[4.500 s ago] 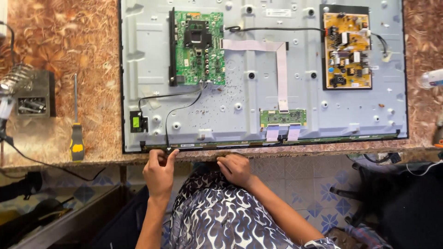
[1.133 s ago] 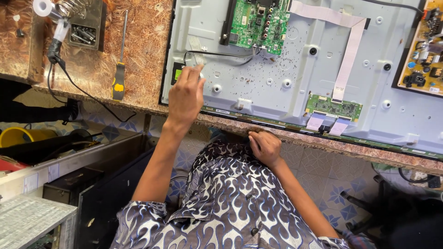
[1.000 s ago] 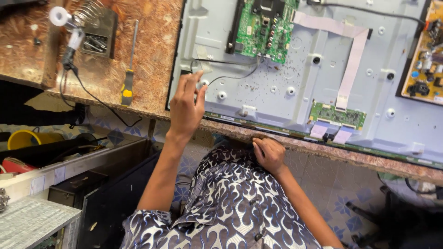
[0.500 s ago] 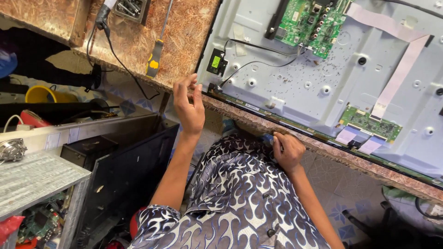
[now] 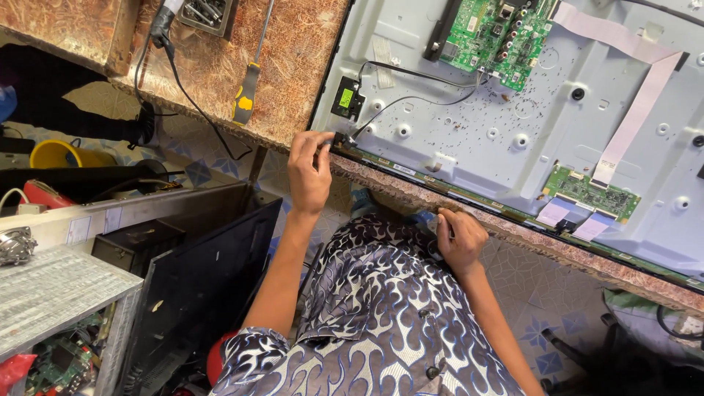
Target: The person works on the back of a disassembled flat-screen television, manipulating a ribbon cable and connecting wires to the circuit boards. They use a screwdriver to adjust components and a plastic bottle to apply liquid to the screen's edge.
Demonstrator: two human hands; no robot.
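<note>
A big flat screen panel [image 5: 513, 139] lies face down on a brown speckled table [image 5: 220, 66]. Its grey metal back is up, and its near edge sits right along the table's edge.

The left hand [image 5: 309, 172] is at the near left corner of the panel. Its fingers are pinched together on the thin dark strip [image 5: 411, 170] that runs along the near edge. The right hand [image 5: 458, 238] is further along the same edge, curled over the table's rim. It is closed, but I cannot tell if it grips the strip or just rests there.

Just past the left hand sits a small black part with a green sticker [image 5: 346, 98]. Two thin black wires [image 5: 418, 88] run from there up to the green circuit board [image 5: 499, 33]. A smaller green board [image 5: 590, 193] sits near the edge on the right, with a pale flat ribbon [image 5: 631, 110] going up from it.

To do this well, I think both hands should work slowly and evenly along the strip, a little at a time. The fingers should stay away from the black wires, which are very near the corner. Pulling hard at one spot could bend the strip or crack the screen below.

A screwdriver with a yellow handle [image 5: 248, 92] lies on the table, well apart to the left.
</note>
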